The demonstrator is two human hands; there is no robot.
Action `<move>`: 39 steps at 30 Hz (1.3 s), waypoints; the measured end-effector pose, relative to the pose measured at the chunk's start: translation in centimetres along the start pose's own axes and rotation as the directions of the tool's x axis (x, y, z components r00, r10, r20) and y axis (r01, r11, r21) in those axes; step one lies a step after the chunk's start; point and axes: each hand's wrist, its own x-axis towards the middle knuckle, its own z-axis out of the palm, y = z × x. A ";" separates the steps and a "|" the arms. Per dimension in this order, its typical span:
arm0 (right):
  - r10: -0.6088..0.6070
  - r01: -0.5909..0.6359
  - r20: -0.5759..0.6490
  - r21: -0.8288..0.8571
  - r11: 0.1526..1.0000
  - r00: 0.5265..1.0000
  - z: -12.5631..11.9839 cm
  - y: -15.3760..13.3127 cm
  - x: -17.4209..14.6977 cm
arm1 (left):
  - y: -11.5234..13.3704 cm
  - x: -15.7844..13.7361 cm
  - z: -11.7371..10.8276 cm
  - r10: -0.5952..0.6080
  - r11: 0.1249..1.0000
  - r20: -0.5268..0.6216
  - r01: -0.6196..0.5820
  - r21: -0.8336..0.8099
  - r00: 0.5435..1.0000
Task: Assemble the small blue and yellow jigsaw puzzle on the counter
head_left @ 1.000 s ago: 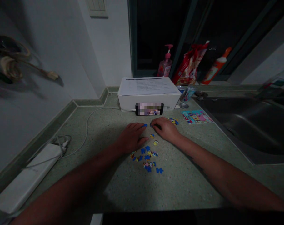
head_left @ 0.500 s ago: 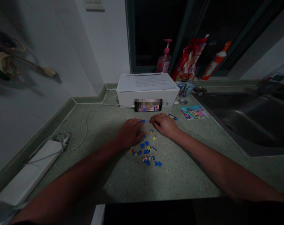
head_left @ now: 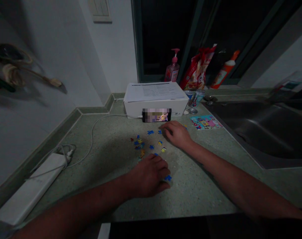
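My left hand [head_left: 151, 176] is low over the counter, palm down, thumb spread from the fingers. Just by its fingertips lies a blue jigsaw piece [head_left: 168, 178], and the hand covers other pieces. Farther back, my right hand [head_left: 177, 133] rests with curled fingers, thumb apart from the index finger. Near those fingertips is a small blue jigsaw piece [head_left: 159, 132], with another blue piece [head_left: 150, 132] to its left. A loose cluster of blue and yellow pieces [head_left: 139, 142] lies beyond my left hand. Between the hands sit a yellow piece [head_left: 163, 150] and several more.
A phone [head_left: 156, 115] showing a picture leans on a white box [head_left: 155, 103]. Right of it are a colourful picture card [head_left: 206, 122], a can [head_left: 197, 99] and a steel sink [head_left: 260, 126]. A power strip [head_left: 33, 186] with a cable lies at left.
My left hand has drawn back toward the counter's near edge, over the nearer pieces, uncovering a cluster at left. My right hand stays about where it was; its thumb and index finger have parted.
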 end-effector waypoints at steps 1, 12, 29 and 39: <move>0.002 -0.002 -0.003 -0.005 1.000 1.000 0.0 0.0 0.0 | 0.2 0.0 0.1 0.016 1.000 0.010 -0.016 0.023 1.000; 0.000 0.000 -0.005 0.000 1.000 1.000 0.2 0.0 0.0 | 0.0 0.3 -0.1 0.028 0.998 0.009 -0.029 0.054 1.000; -0.020 0.020 -0.023 -0.010 1.000 1.000 0.2 0.1 -0.1 | -0.4 0.2 0.4 0.034 0.998 -0.042 -0.036 -0.056 0.999; -0.046 0.046 -0.047 0.010 0.999 0.998 0.2 0.0 0.0 | -0.4 0.2 0.3 -0.064 0.955 -0.085 0.036 -0.296 0.994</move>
